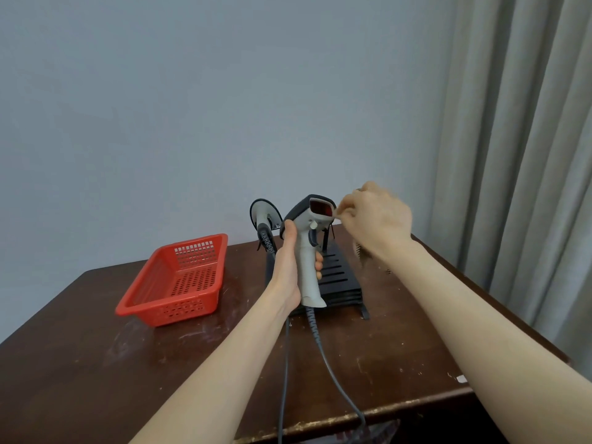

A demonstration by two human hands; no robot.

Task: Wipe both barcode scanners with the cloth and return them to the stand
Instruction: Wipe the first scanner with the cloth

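Observation:
My left hand (288, 267) grips the handle of a grey and black barcode scanner (309, 251), held upright above the black slotted stand (339, 277); its red window faces me. My right hand (374, 219) is closed on a patterned cloth (360, 254), mostly hidden under the hand, with the fingertips at the scanner's head by the window. A second scanner (264, 219) rests at the stand's back left, facing away. Both scanners' grey cables (333, 379) run toward the table's front edge.
An empty red plastic basket (177, 280) sits left of the stand on the dark wooden table (96, 363). A grey wall stands behind, and a beige curtain (519, 155) hangs at the right by the table's edge.

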